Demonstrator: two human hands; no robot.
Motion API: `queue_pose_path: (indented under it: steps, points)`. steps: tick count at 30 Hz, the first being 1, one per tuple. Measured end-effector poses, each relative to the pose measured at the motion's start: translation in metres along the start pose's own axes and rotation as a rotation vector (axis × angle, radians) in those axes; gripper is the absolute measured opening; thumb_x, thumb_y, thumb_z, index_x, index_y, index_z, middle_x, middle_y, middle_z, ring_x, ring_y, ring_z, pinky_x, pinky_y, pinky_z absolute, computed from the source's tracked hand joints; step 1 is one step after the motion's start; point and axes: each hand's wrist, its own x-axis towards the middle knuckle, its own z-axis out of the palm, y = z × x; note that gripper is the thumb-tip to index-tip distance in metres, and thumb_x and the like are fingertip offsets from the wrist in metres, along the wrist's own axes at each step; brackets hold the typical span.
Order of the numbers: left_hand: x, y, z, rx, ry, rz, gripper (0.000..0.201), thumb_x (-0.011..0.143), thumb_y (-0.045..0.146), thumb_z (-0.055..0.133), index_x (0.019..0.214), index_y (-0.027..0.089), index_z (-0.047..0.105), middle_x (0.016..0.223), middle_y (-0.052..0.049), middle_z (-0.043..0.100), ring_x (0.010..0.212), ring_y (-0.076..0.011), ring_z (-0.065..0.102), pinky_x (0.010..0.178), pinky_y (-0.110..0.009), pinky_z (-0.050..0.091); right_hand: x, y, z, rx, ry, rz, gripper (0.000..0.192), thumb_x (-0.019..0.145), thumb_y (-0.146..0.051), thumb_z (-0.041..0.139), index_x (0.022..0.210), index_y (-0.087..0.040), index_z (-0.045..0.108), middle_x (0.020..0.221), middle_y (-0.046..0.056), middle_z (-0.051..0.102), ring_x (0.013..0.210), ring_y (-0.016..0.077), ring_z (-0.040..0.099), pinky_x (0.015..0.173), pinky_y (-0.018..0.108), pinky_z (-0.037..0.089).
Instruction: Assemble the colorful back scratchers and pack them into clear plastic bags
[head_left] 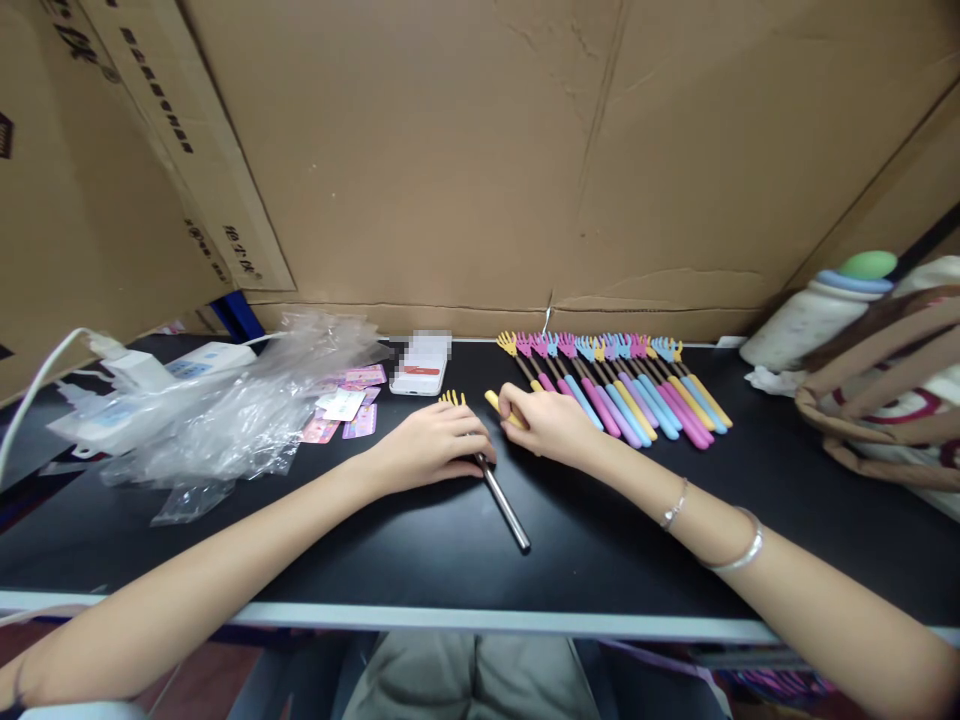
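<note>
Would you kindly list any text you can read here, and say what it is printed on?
No text reads clearly.
Black printed characters on the brown cardboard sheet at upper left: too skewed to read.
White box with a red label: blurred.
Small pink cards beside the clear plastic bags: print too small.

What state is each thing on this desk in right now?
left hand: resting on a metal rod
right hand: pinching a yellow handle
row of back scratchers: lying side by side
plastic bags: crumpled, empty
power strip: plugged in
</note>
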Motion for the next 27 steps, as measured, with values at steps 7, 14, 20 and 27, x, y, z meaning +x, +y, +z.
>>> queue_pose_path:
  steps: [7,14,20,27]
  points:
    - [-0.003,-0.008,0.002,0.074,0.079,-0.025,0.021,0.097,0.035,0.045,0.091,0.019,0.058,0.086,0.001,0.066,0.08,-0.0134,0.058,0.083,-0.028,0.037,0.01,0.022,-0.008,0.464,0.045,-0.039,0.021,0.086,-0.024,0.045,0.107,-0.02,0.044,0.076,0.0,0.064,0.061,0.0127,0.059,0.057,0.023,0.039]
    - [-0.008,-0.014,-0.004,0.233,0.143,-0.156,0.025,0.099,0.034,0.039,0.098,0.021,0.06,0.085,0.0,0.066,0.077,-0.0141,0.061,0.069,-0.026,0.039,0.01,0.037,-0.032,0.527,0.17,-0.061,0.03,0.09,-0.028,0.041,0.118,-0.019,0.05,0.077,0.001,0.063,0.062,0.0142,0.061,0.061,0.026,0.045]
    - [-0.016,-0.025,-0.005,0.323,0.223,-0.293,0.021,0.096,0.031,0.045,0.103,0.023,0.064,0.095,-0.001,0.069,0.08,-0.0138,0.064,0.064,-0.023,0.041,0.003,0.047,-0.052,0.322,0.38,-0.102,0.028,0.09,-0.033,0.045,0.11,-0.018,0.058,0.101,0.007,0.068,0.085,0.0198,0.063,0.074,0.03,0.044]
    - [-0.014,-0.024,-0.008,0.429,0.289,-0.297,0.023,0.096,0.03,0.045,0.103,0.023,0.065,0.093,-0.001,0.069,0.081,-0.0155,0.065,0.065,-0.025,0.043,-0.017,0.074,-0.032,-0.021,0.392,-0.053,0.027,0.089,-0.031,0.047,0.111,-0.022,0.061,0.087,0.002,0.071,0.069,0.0153,0.064,0.06,0.024,0.04]
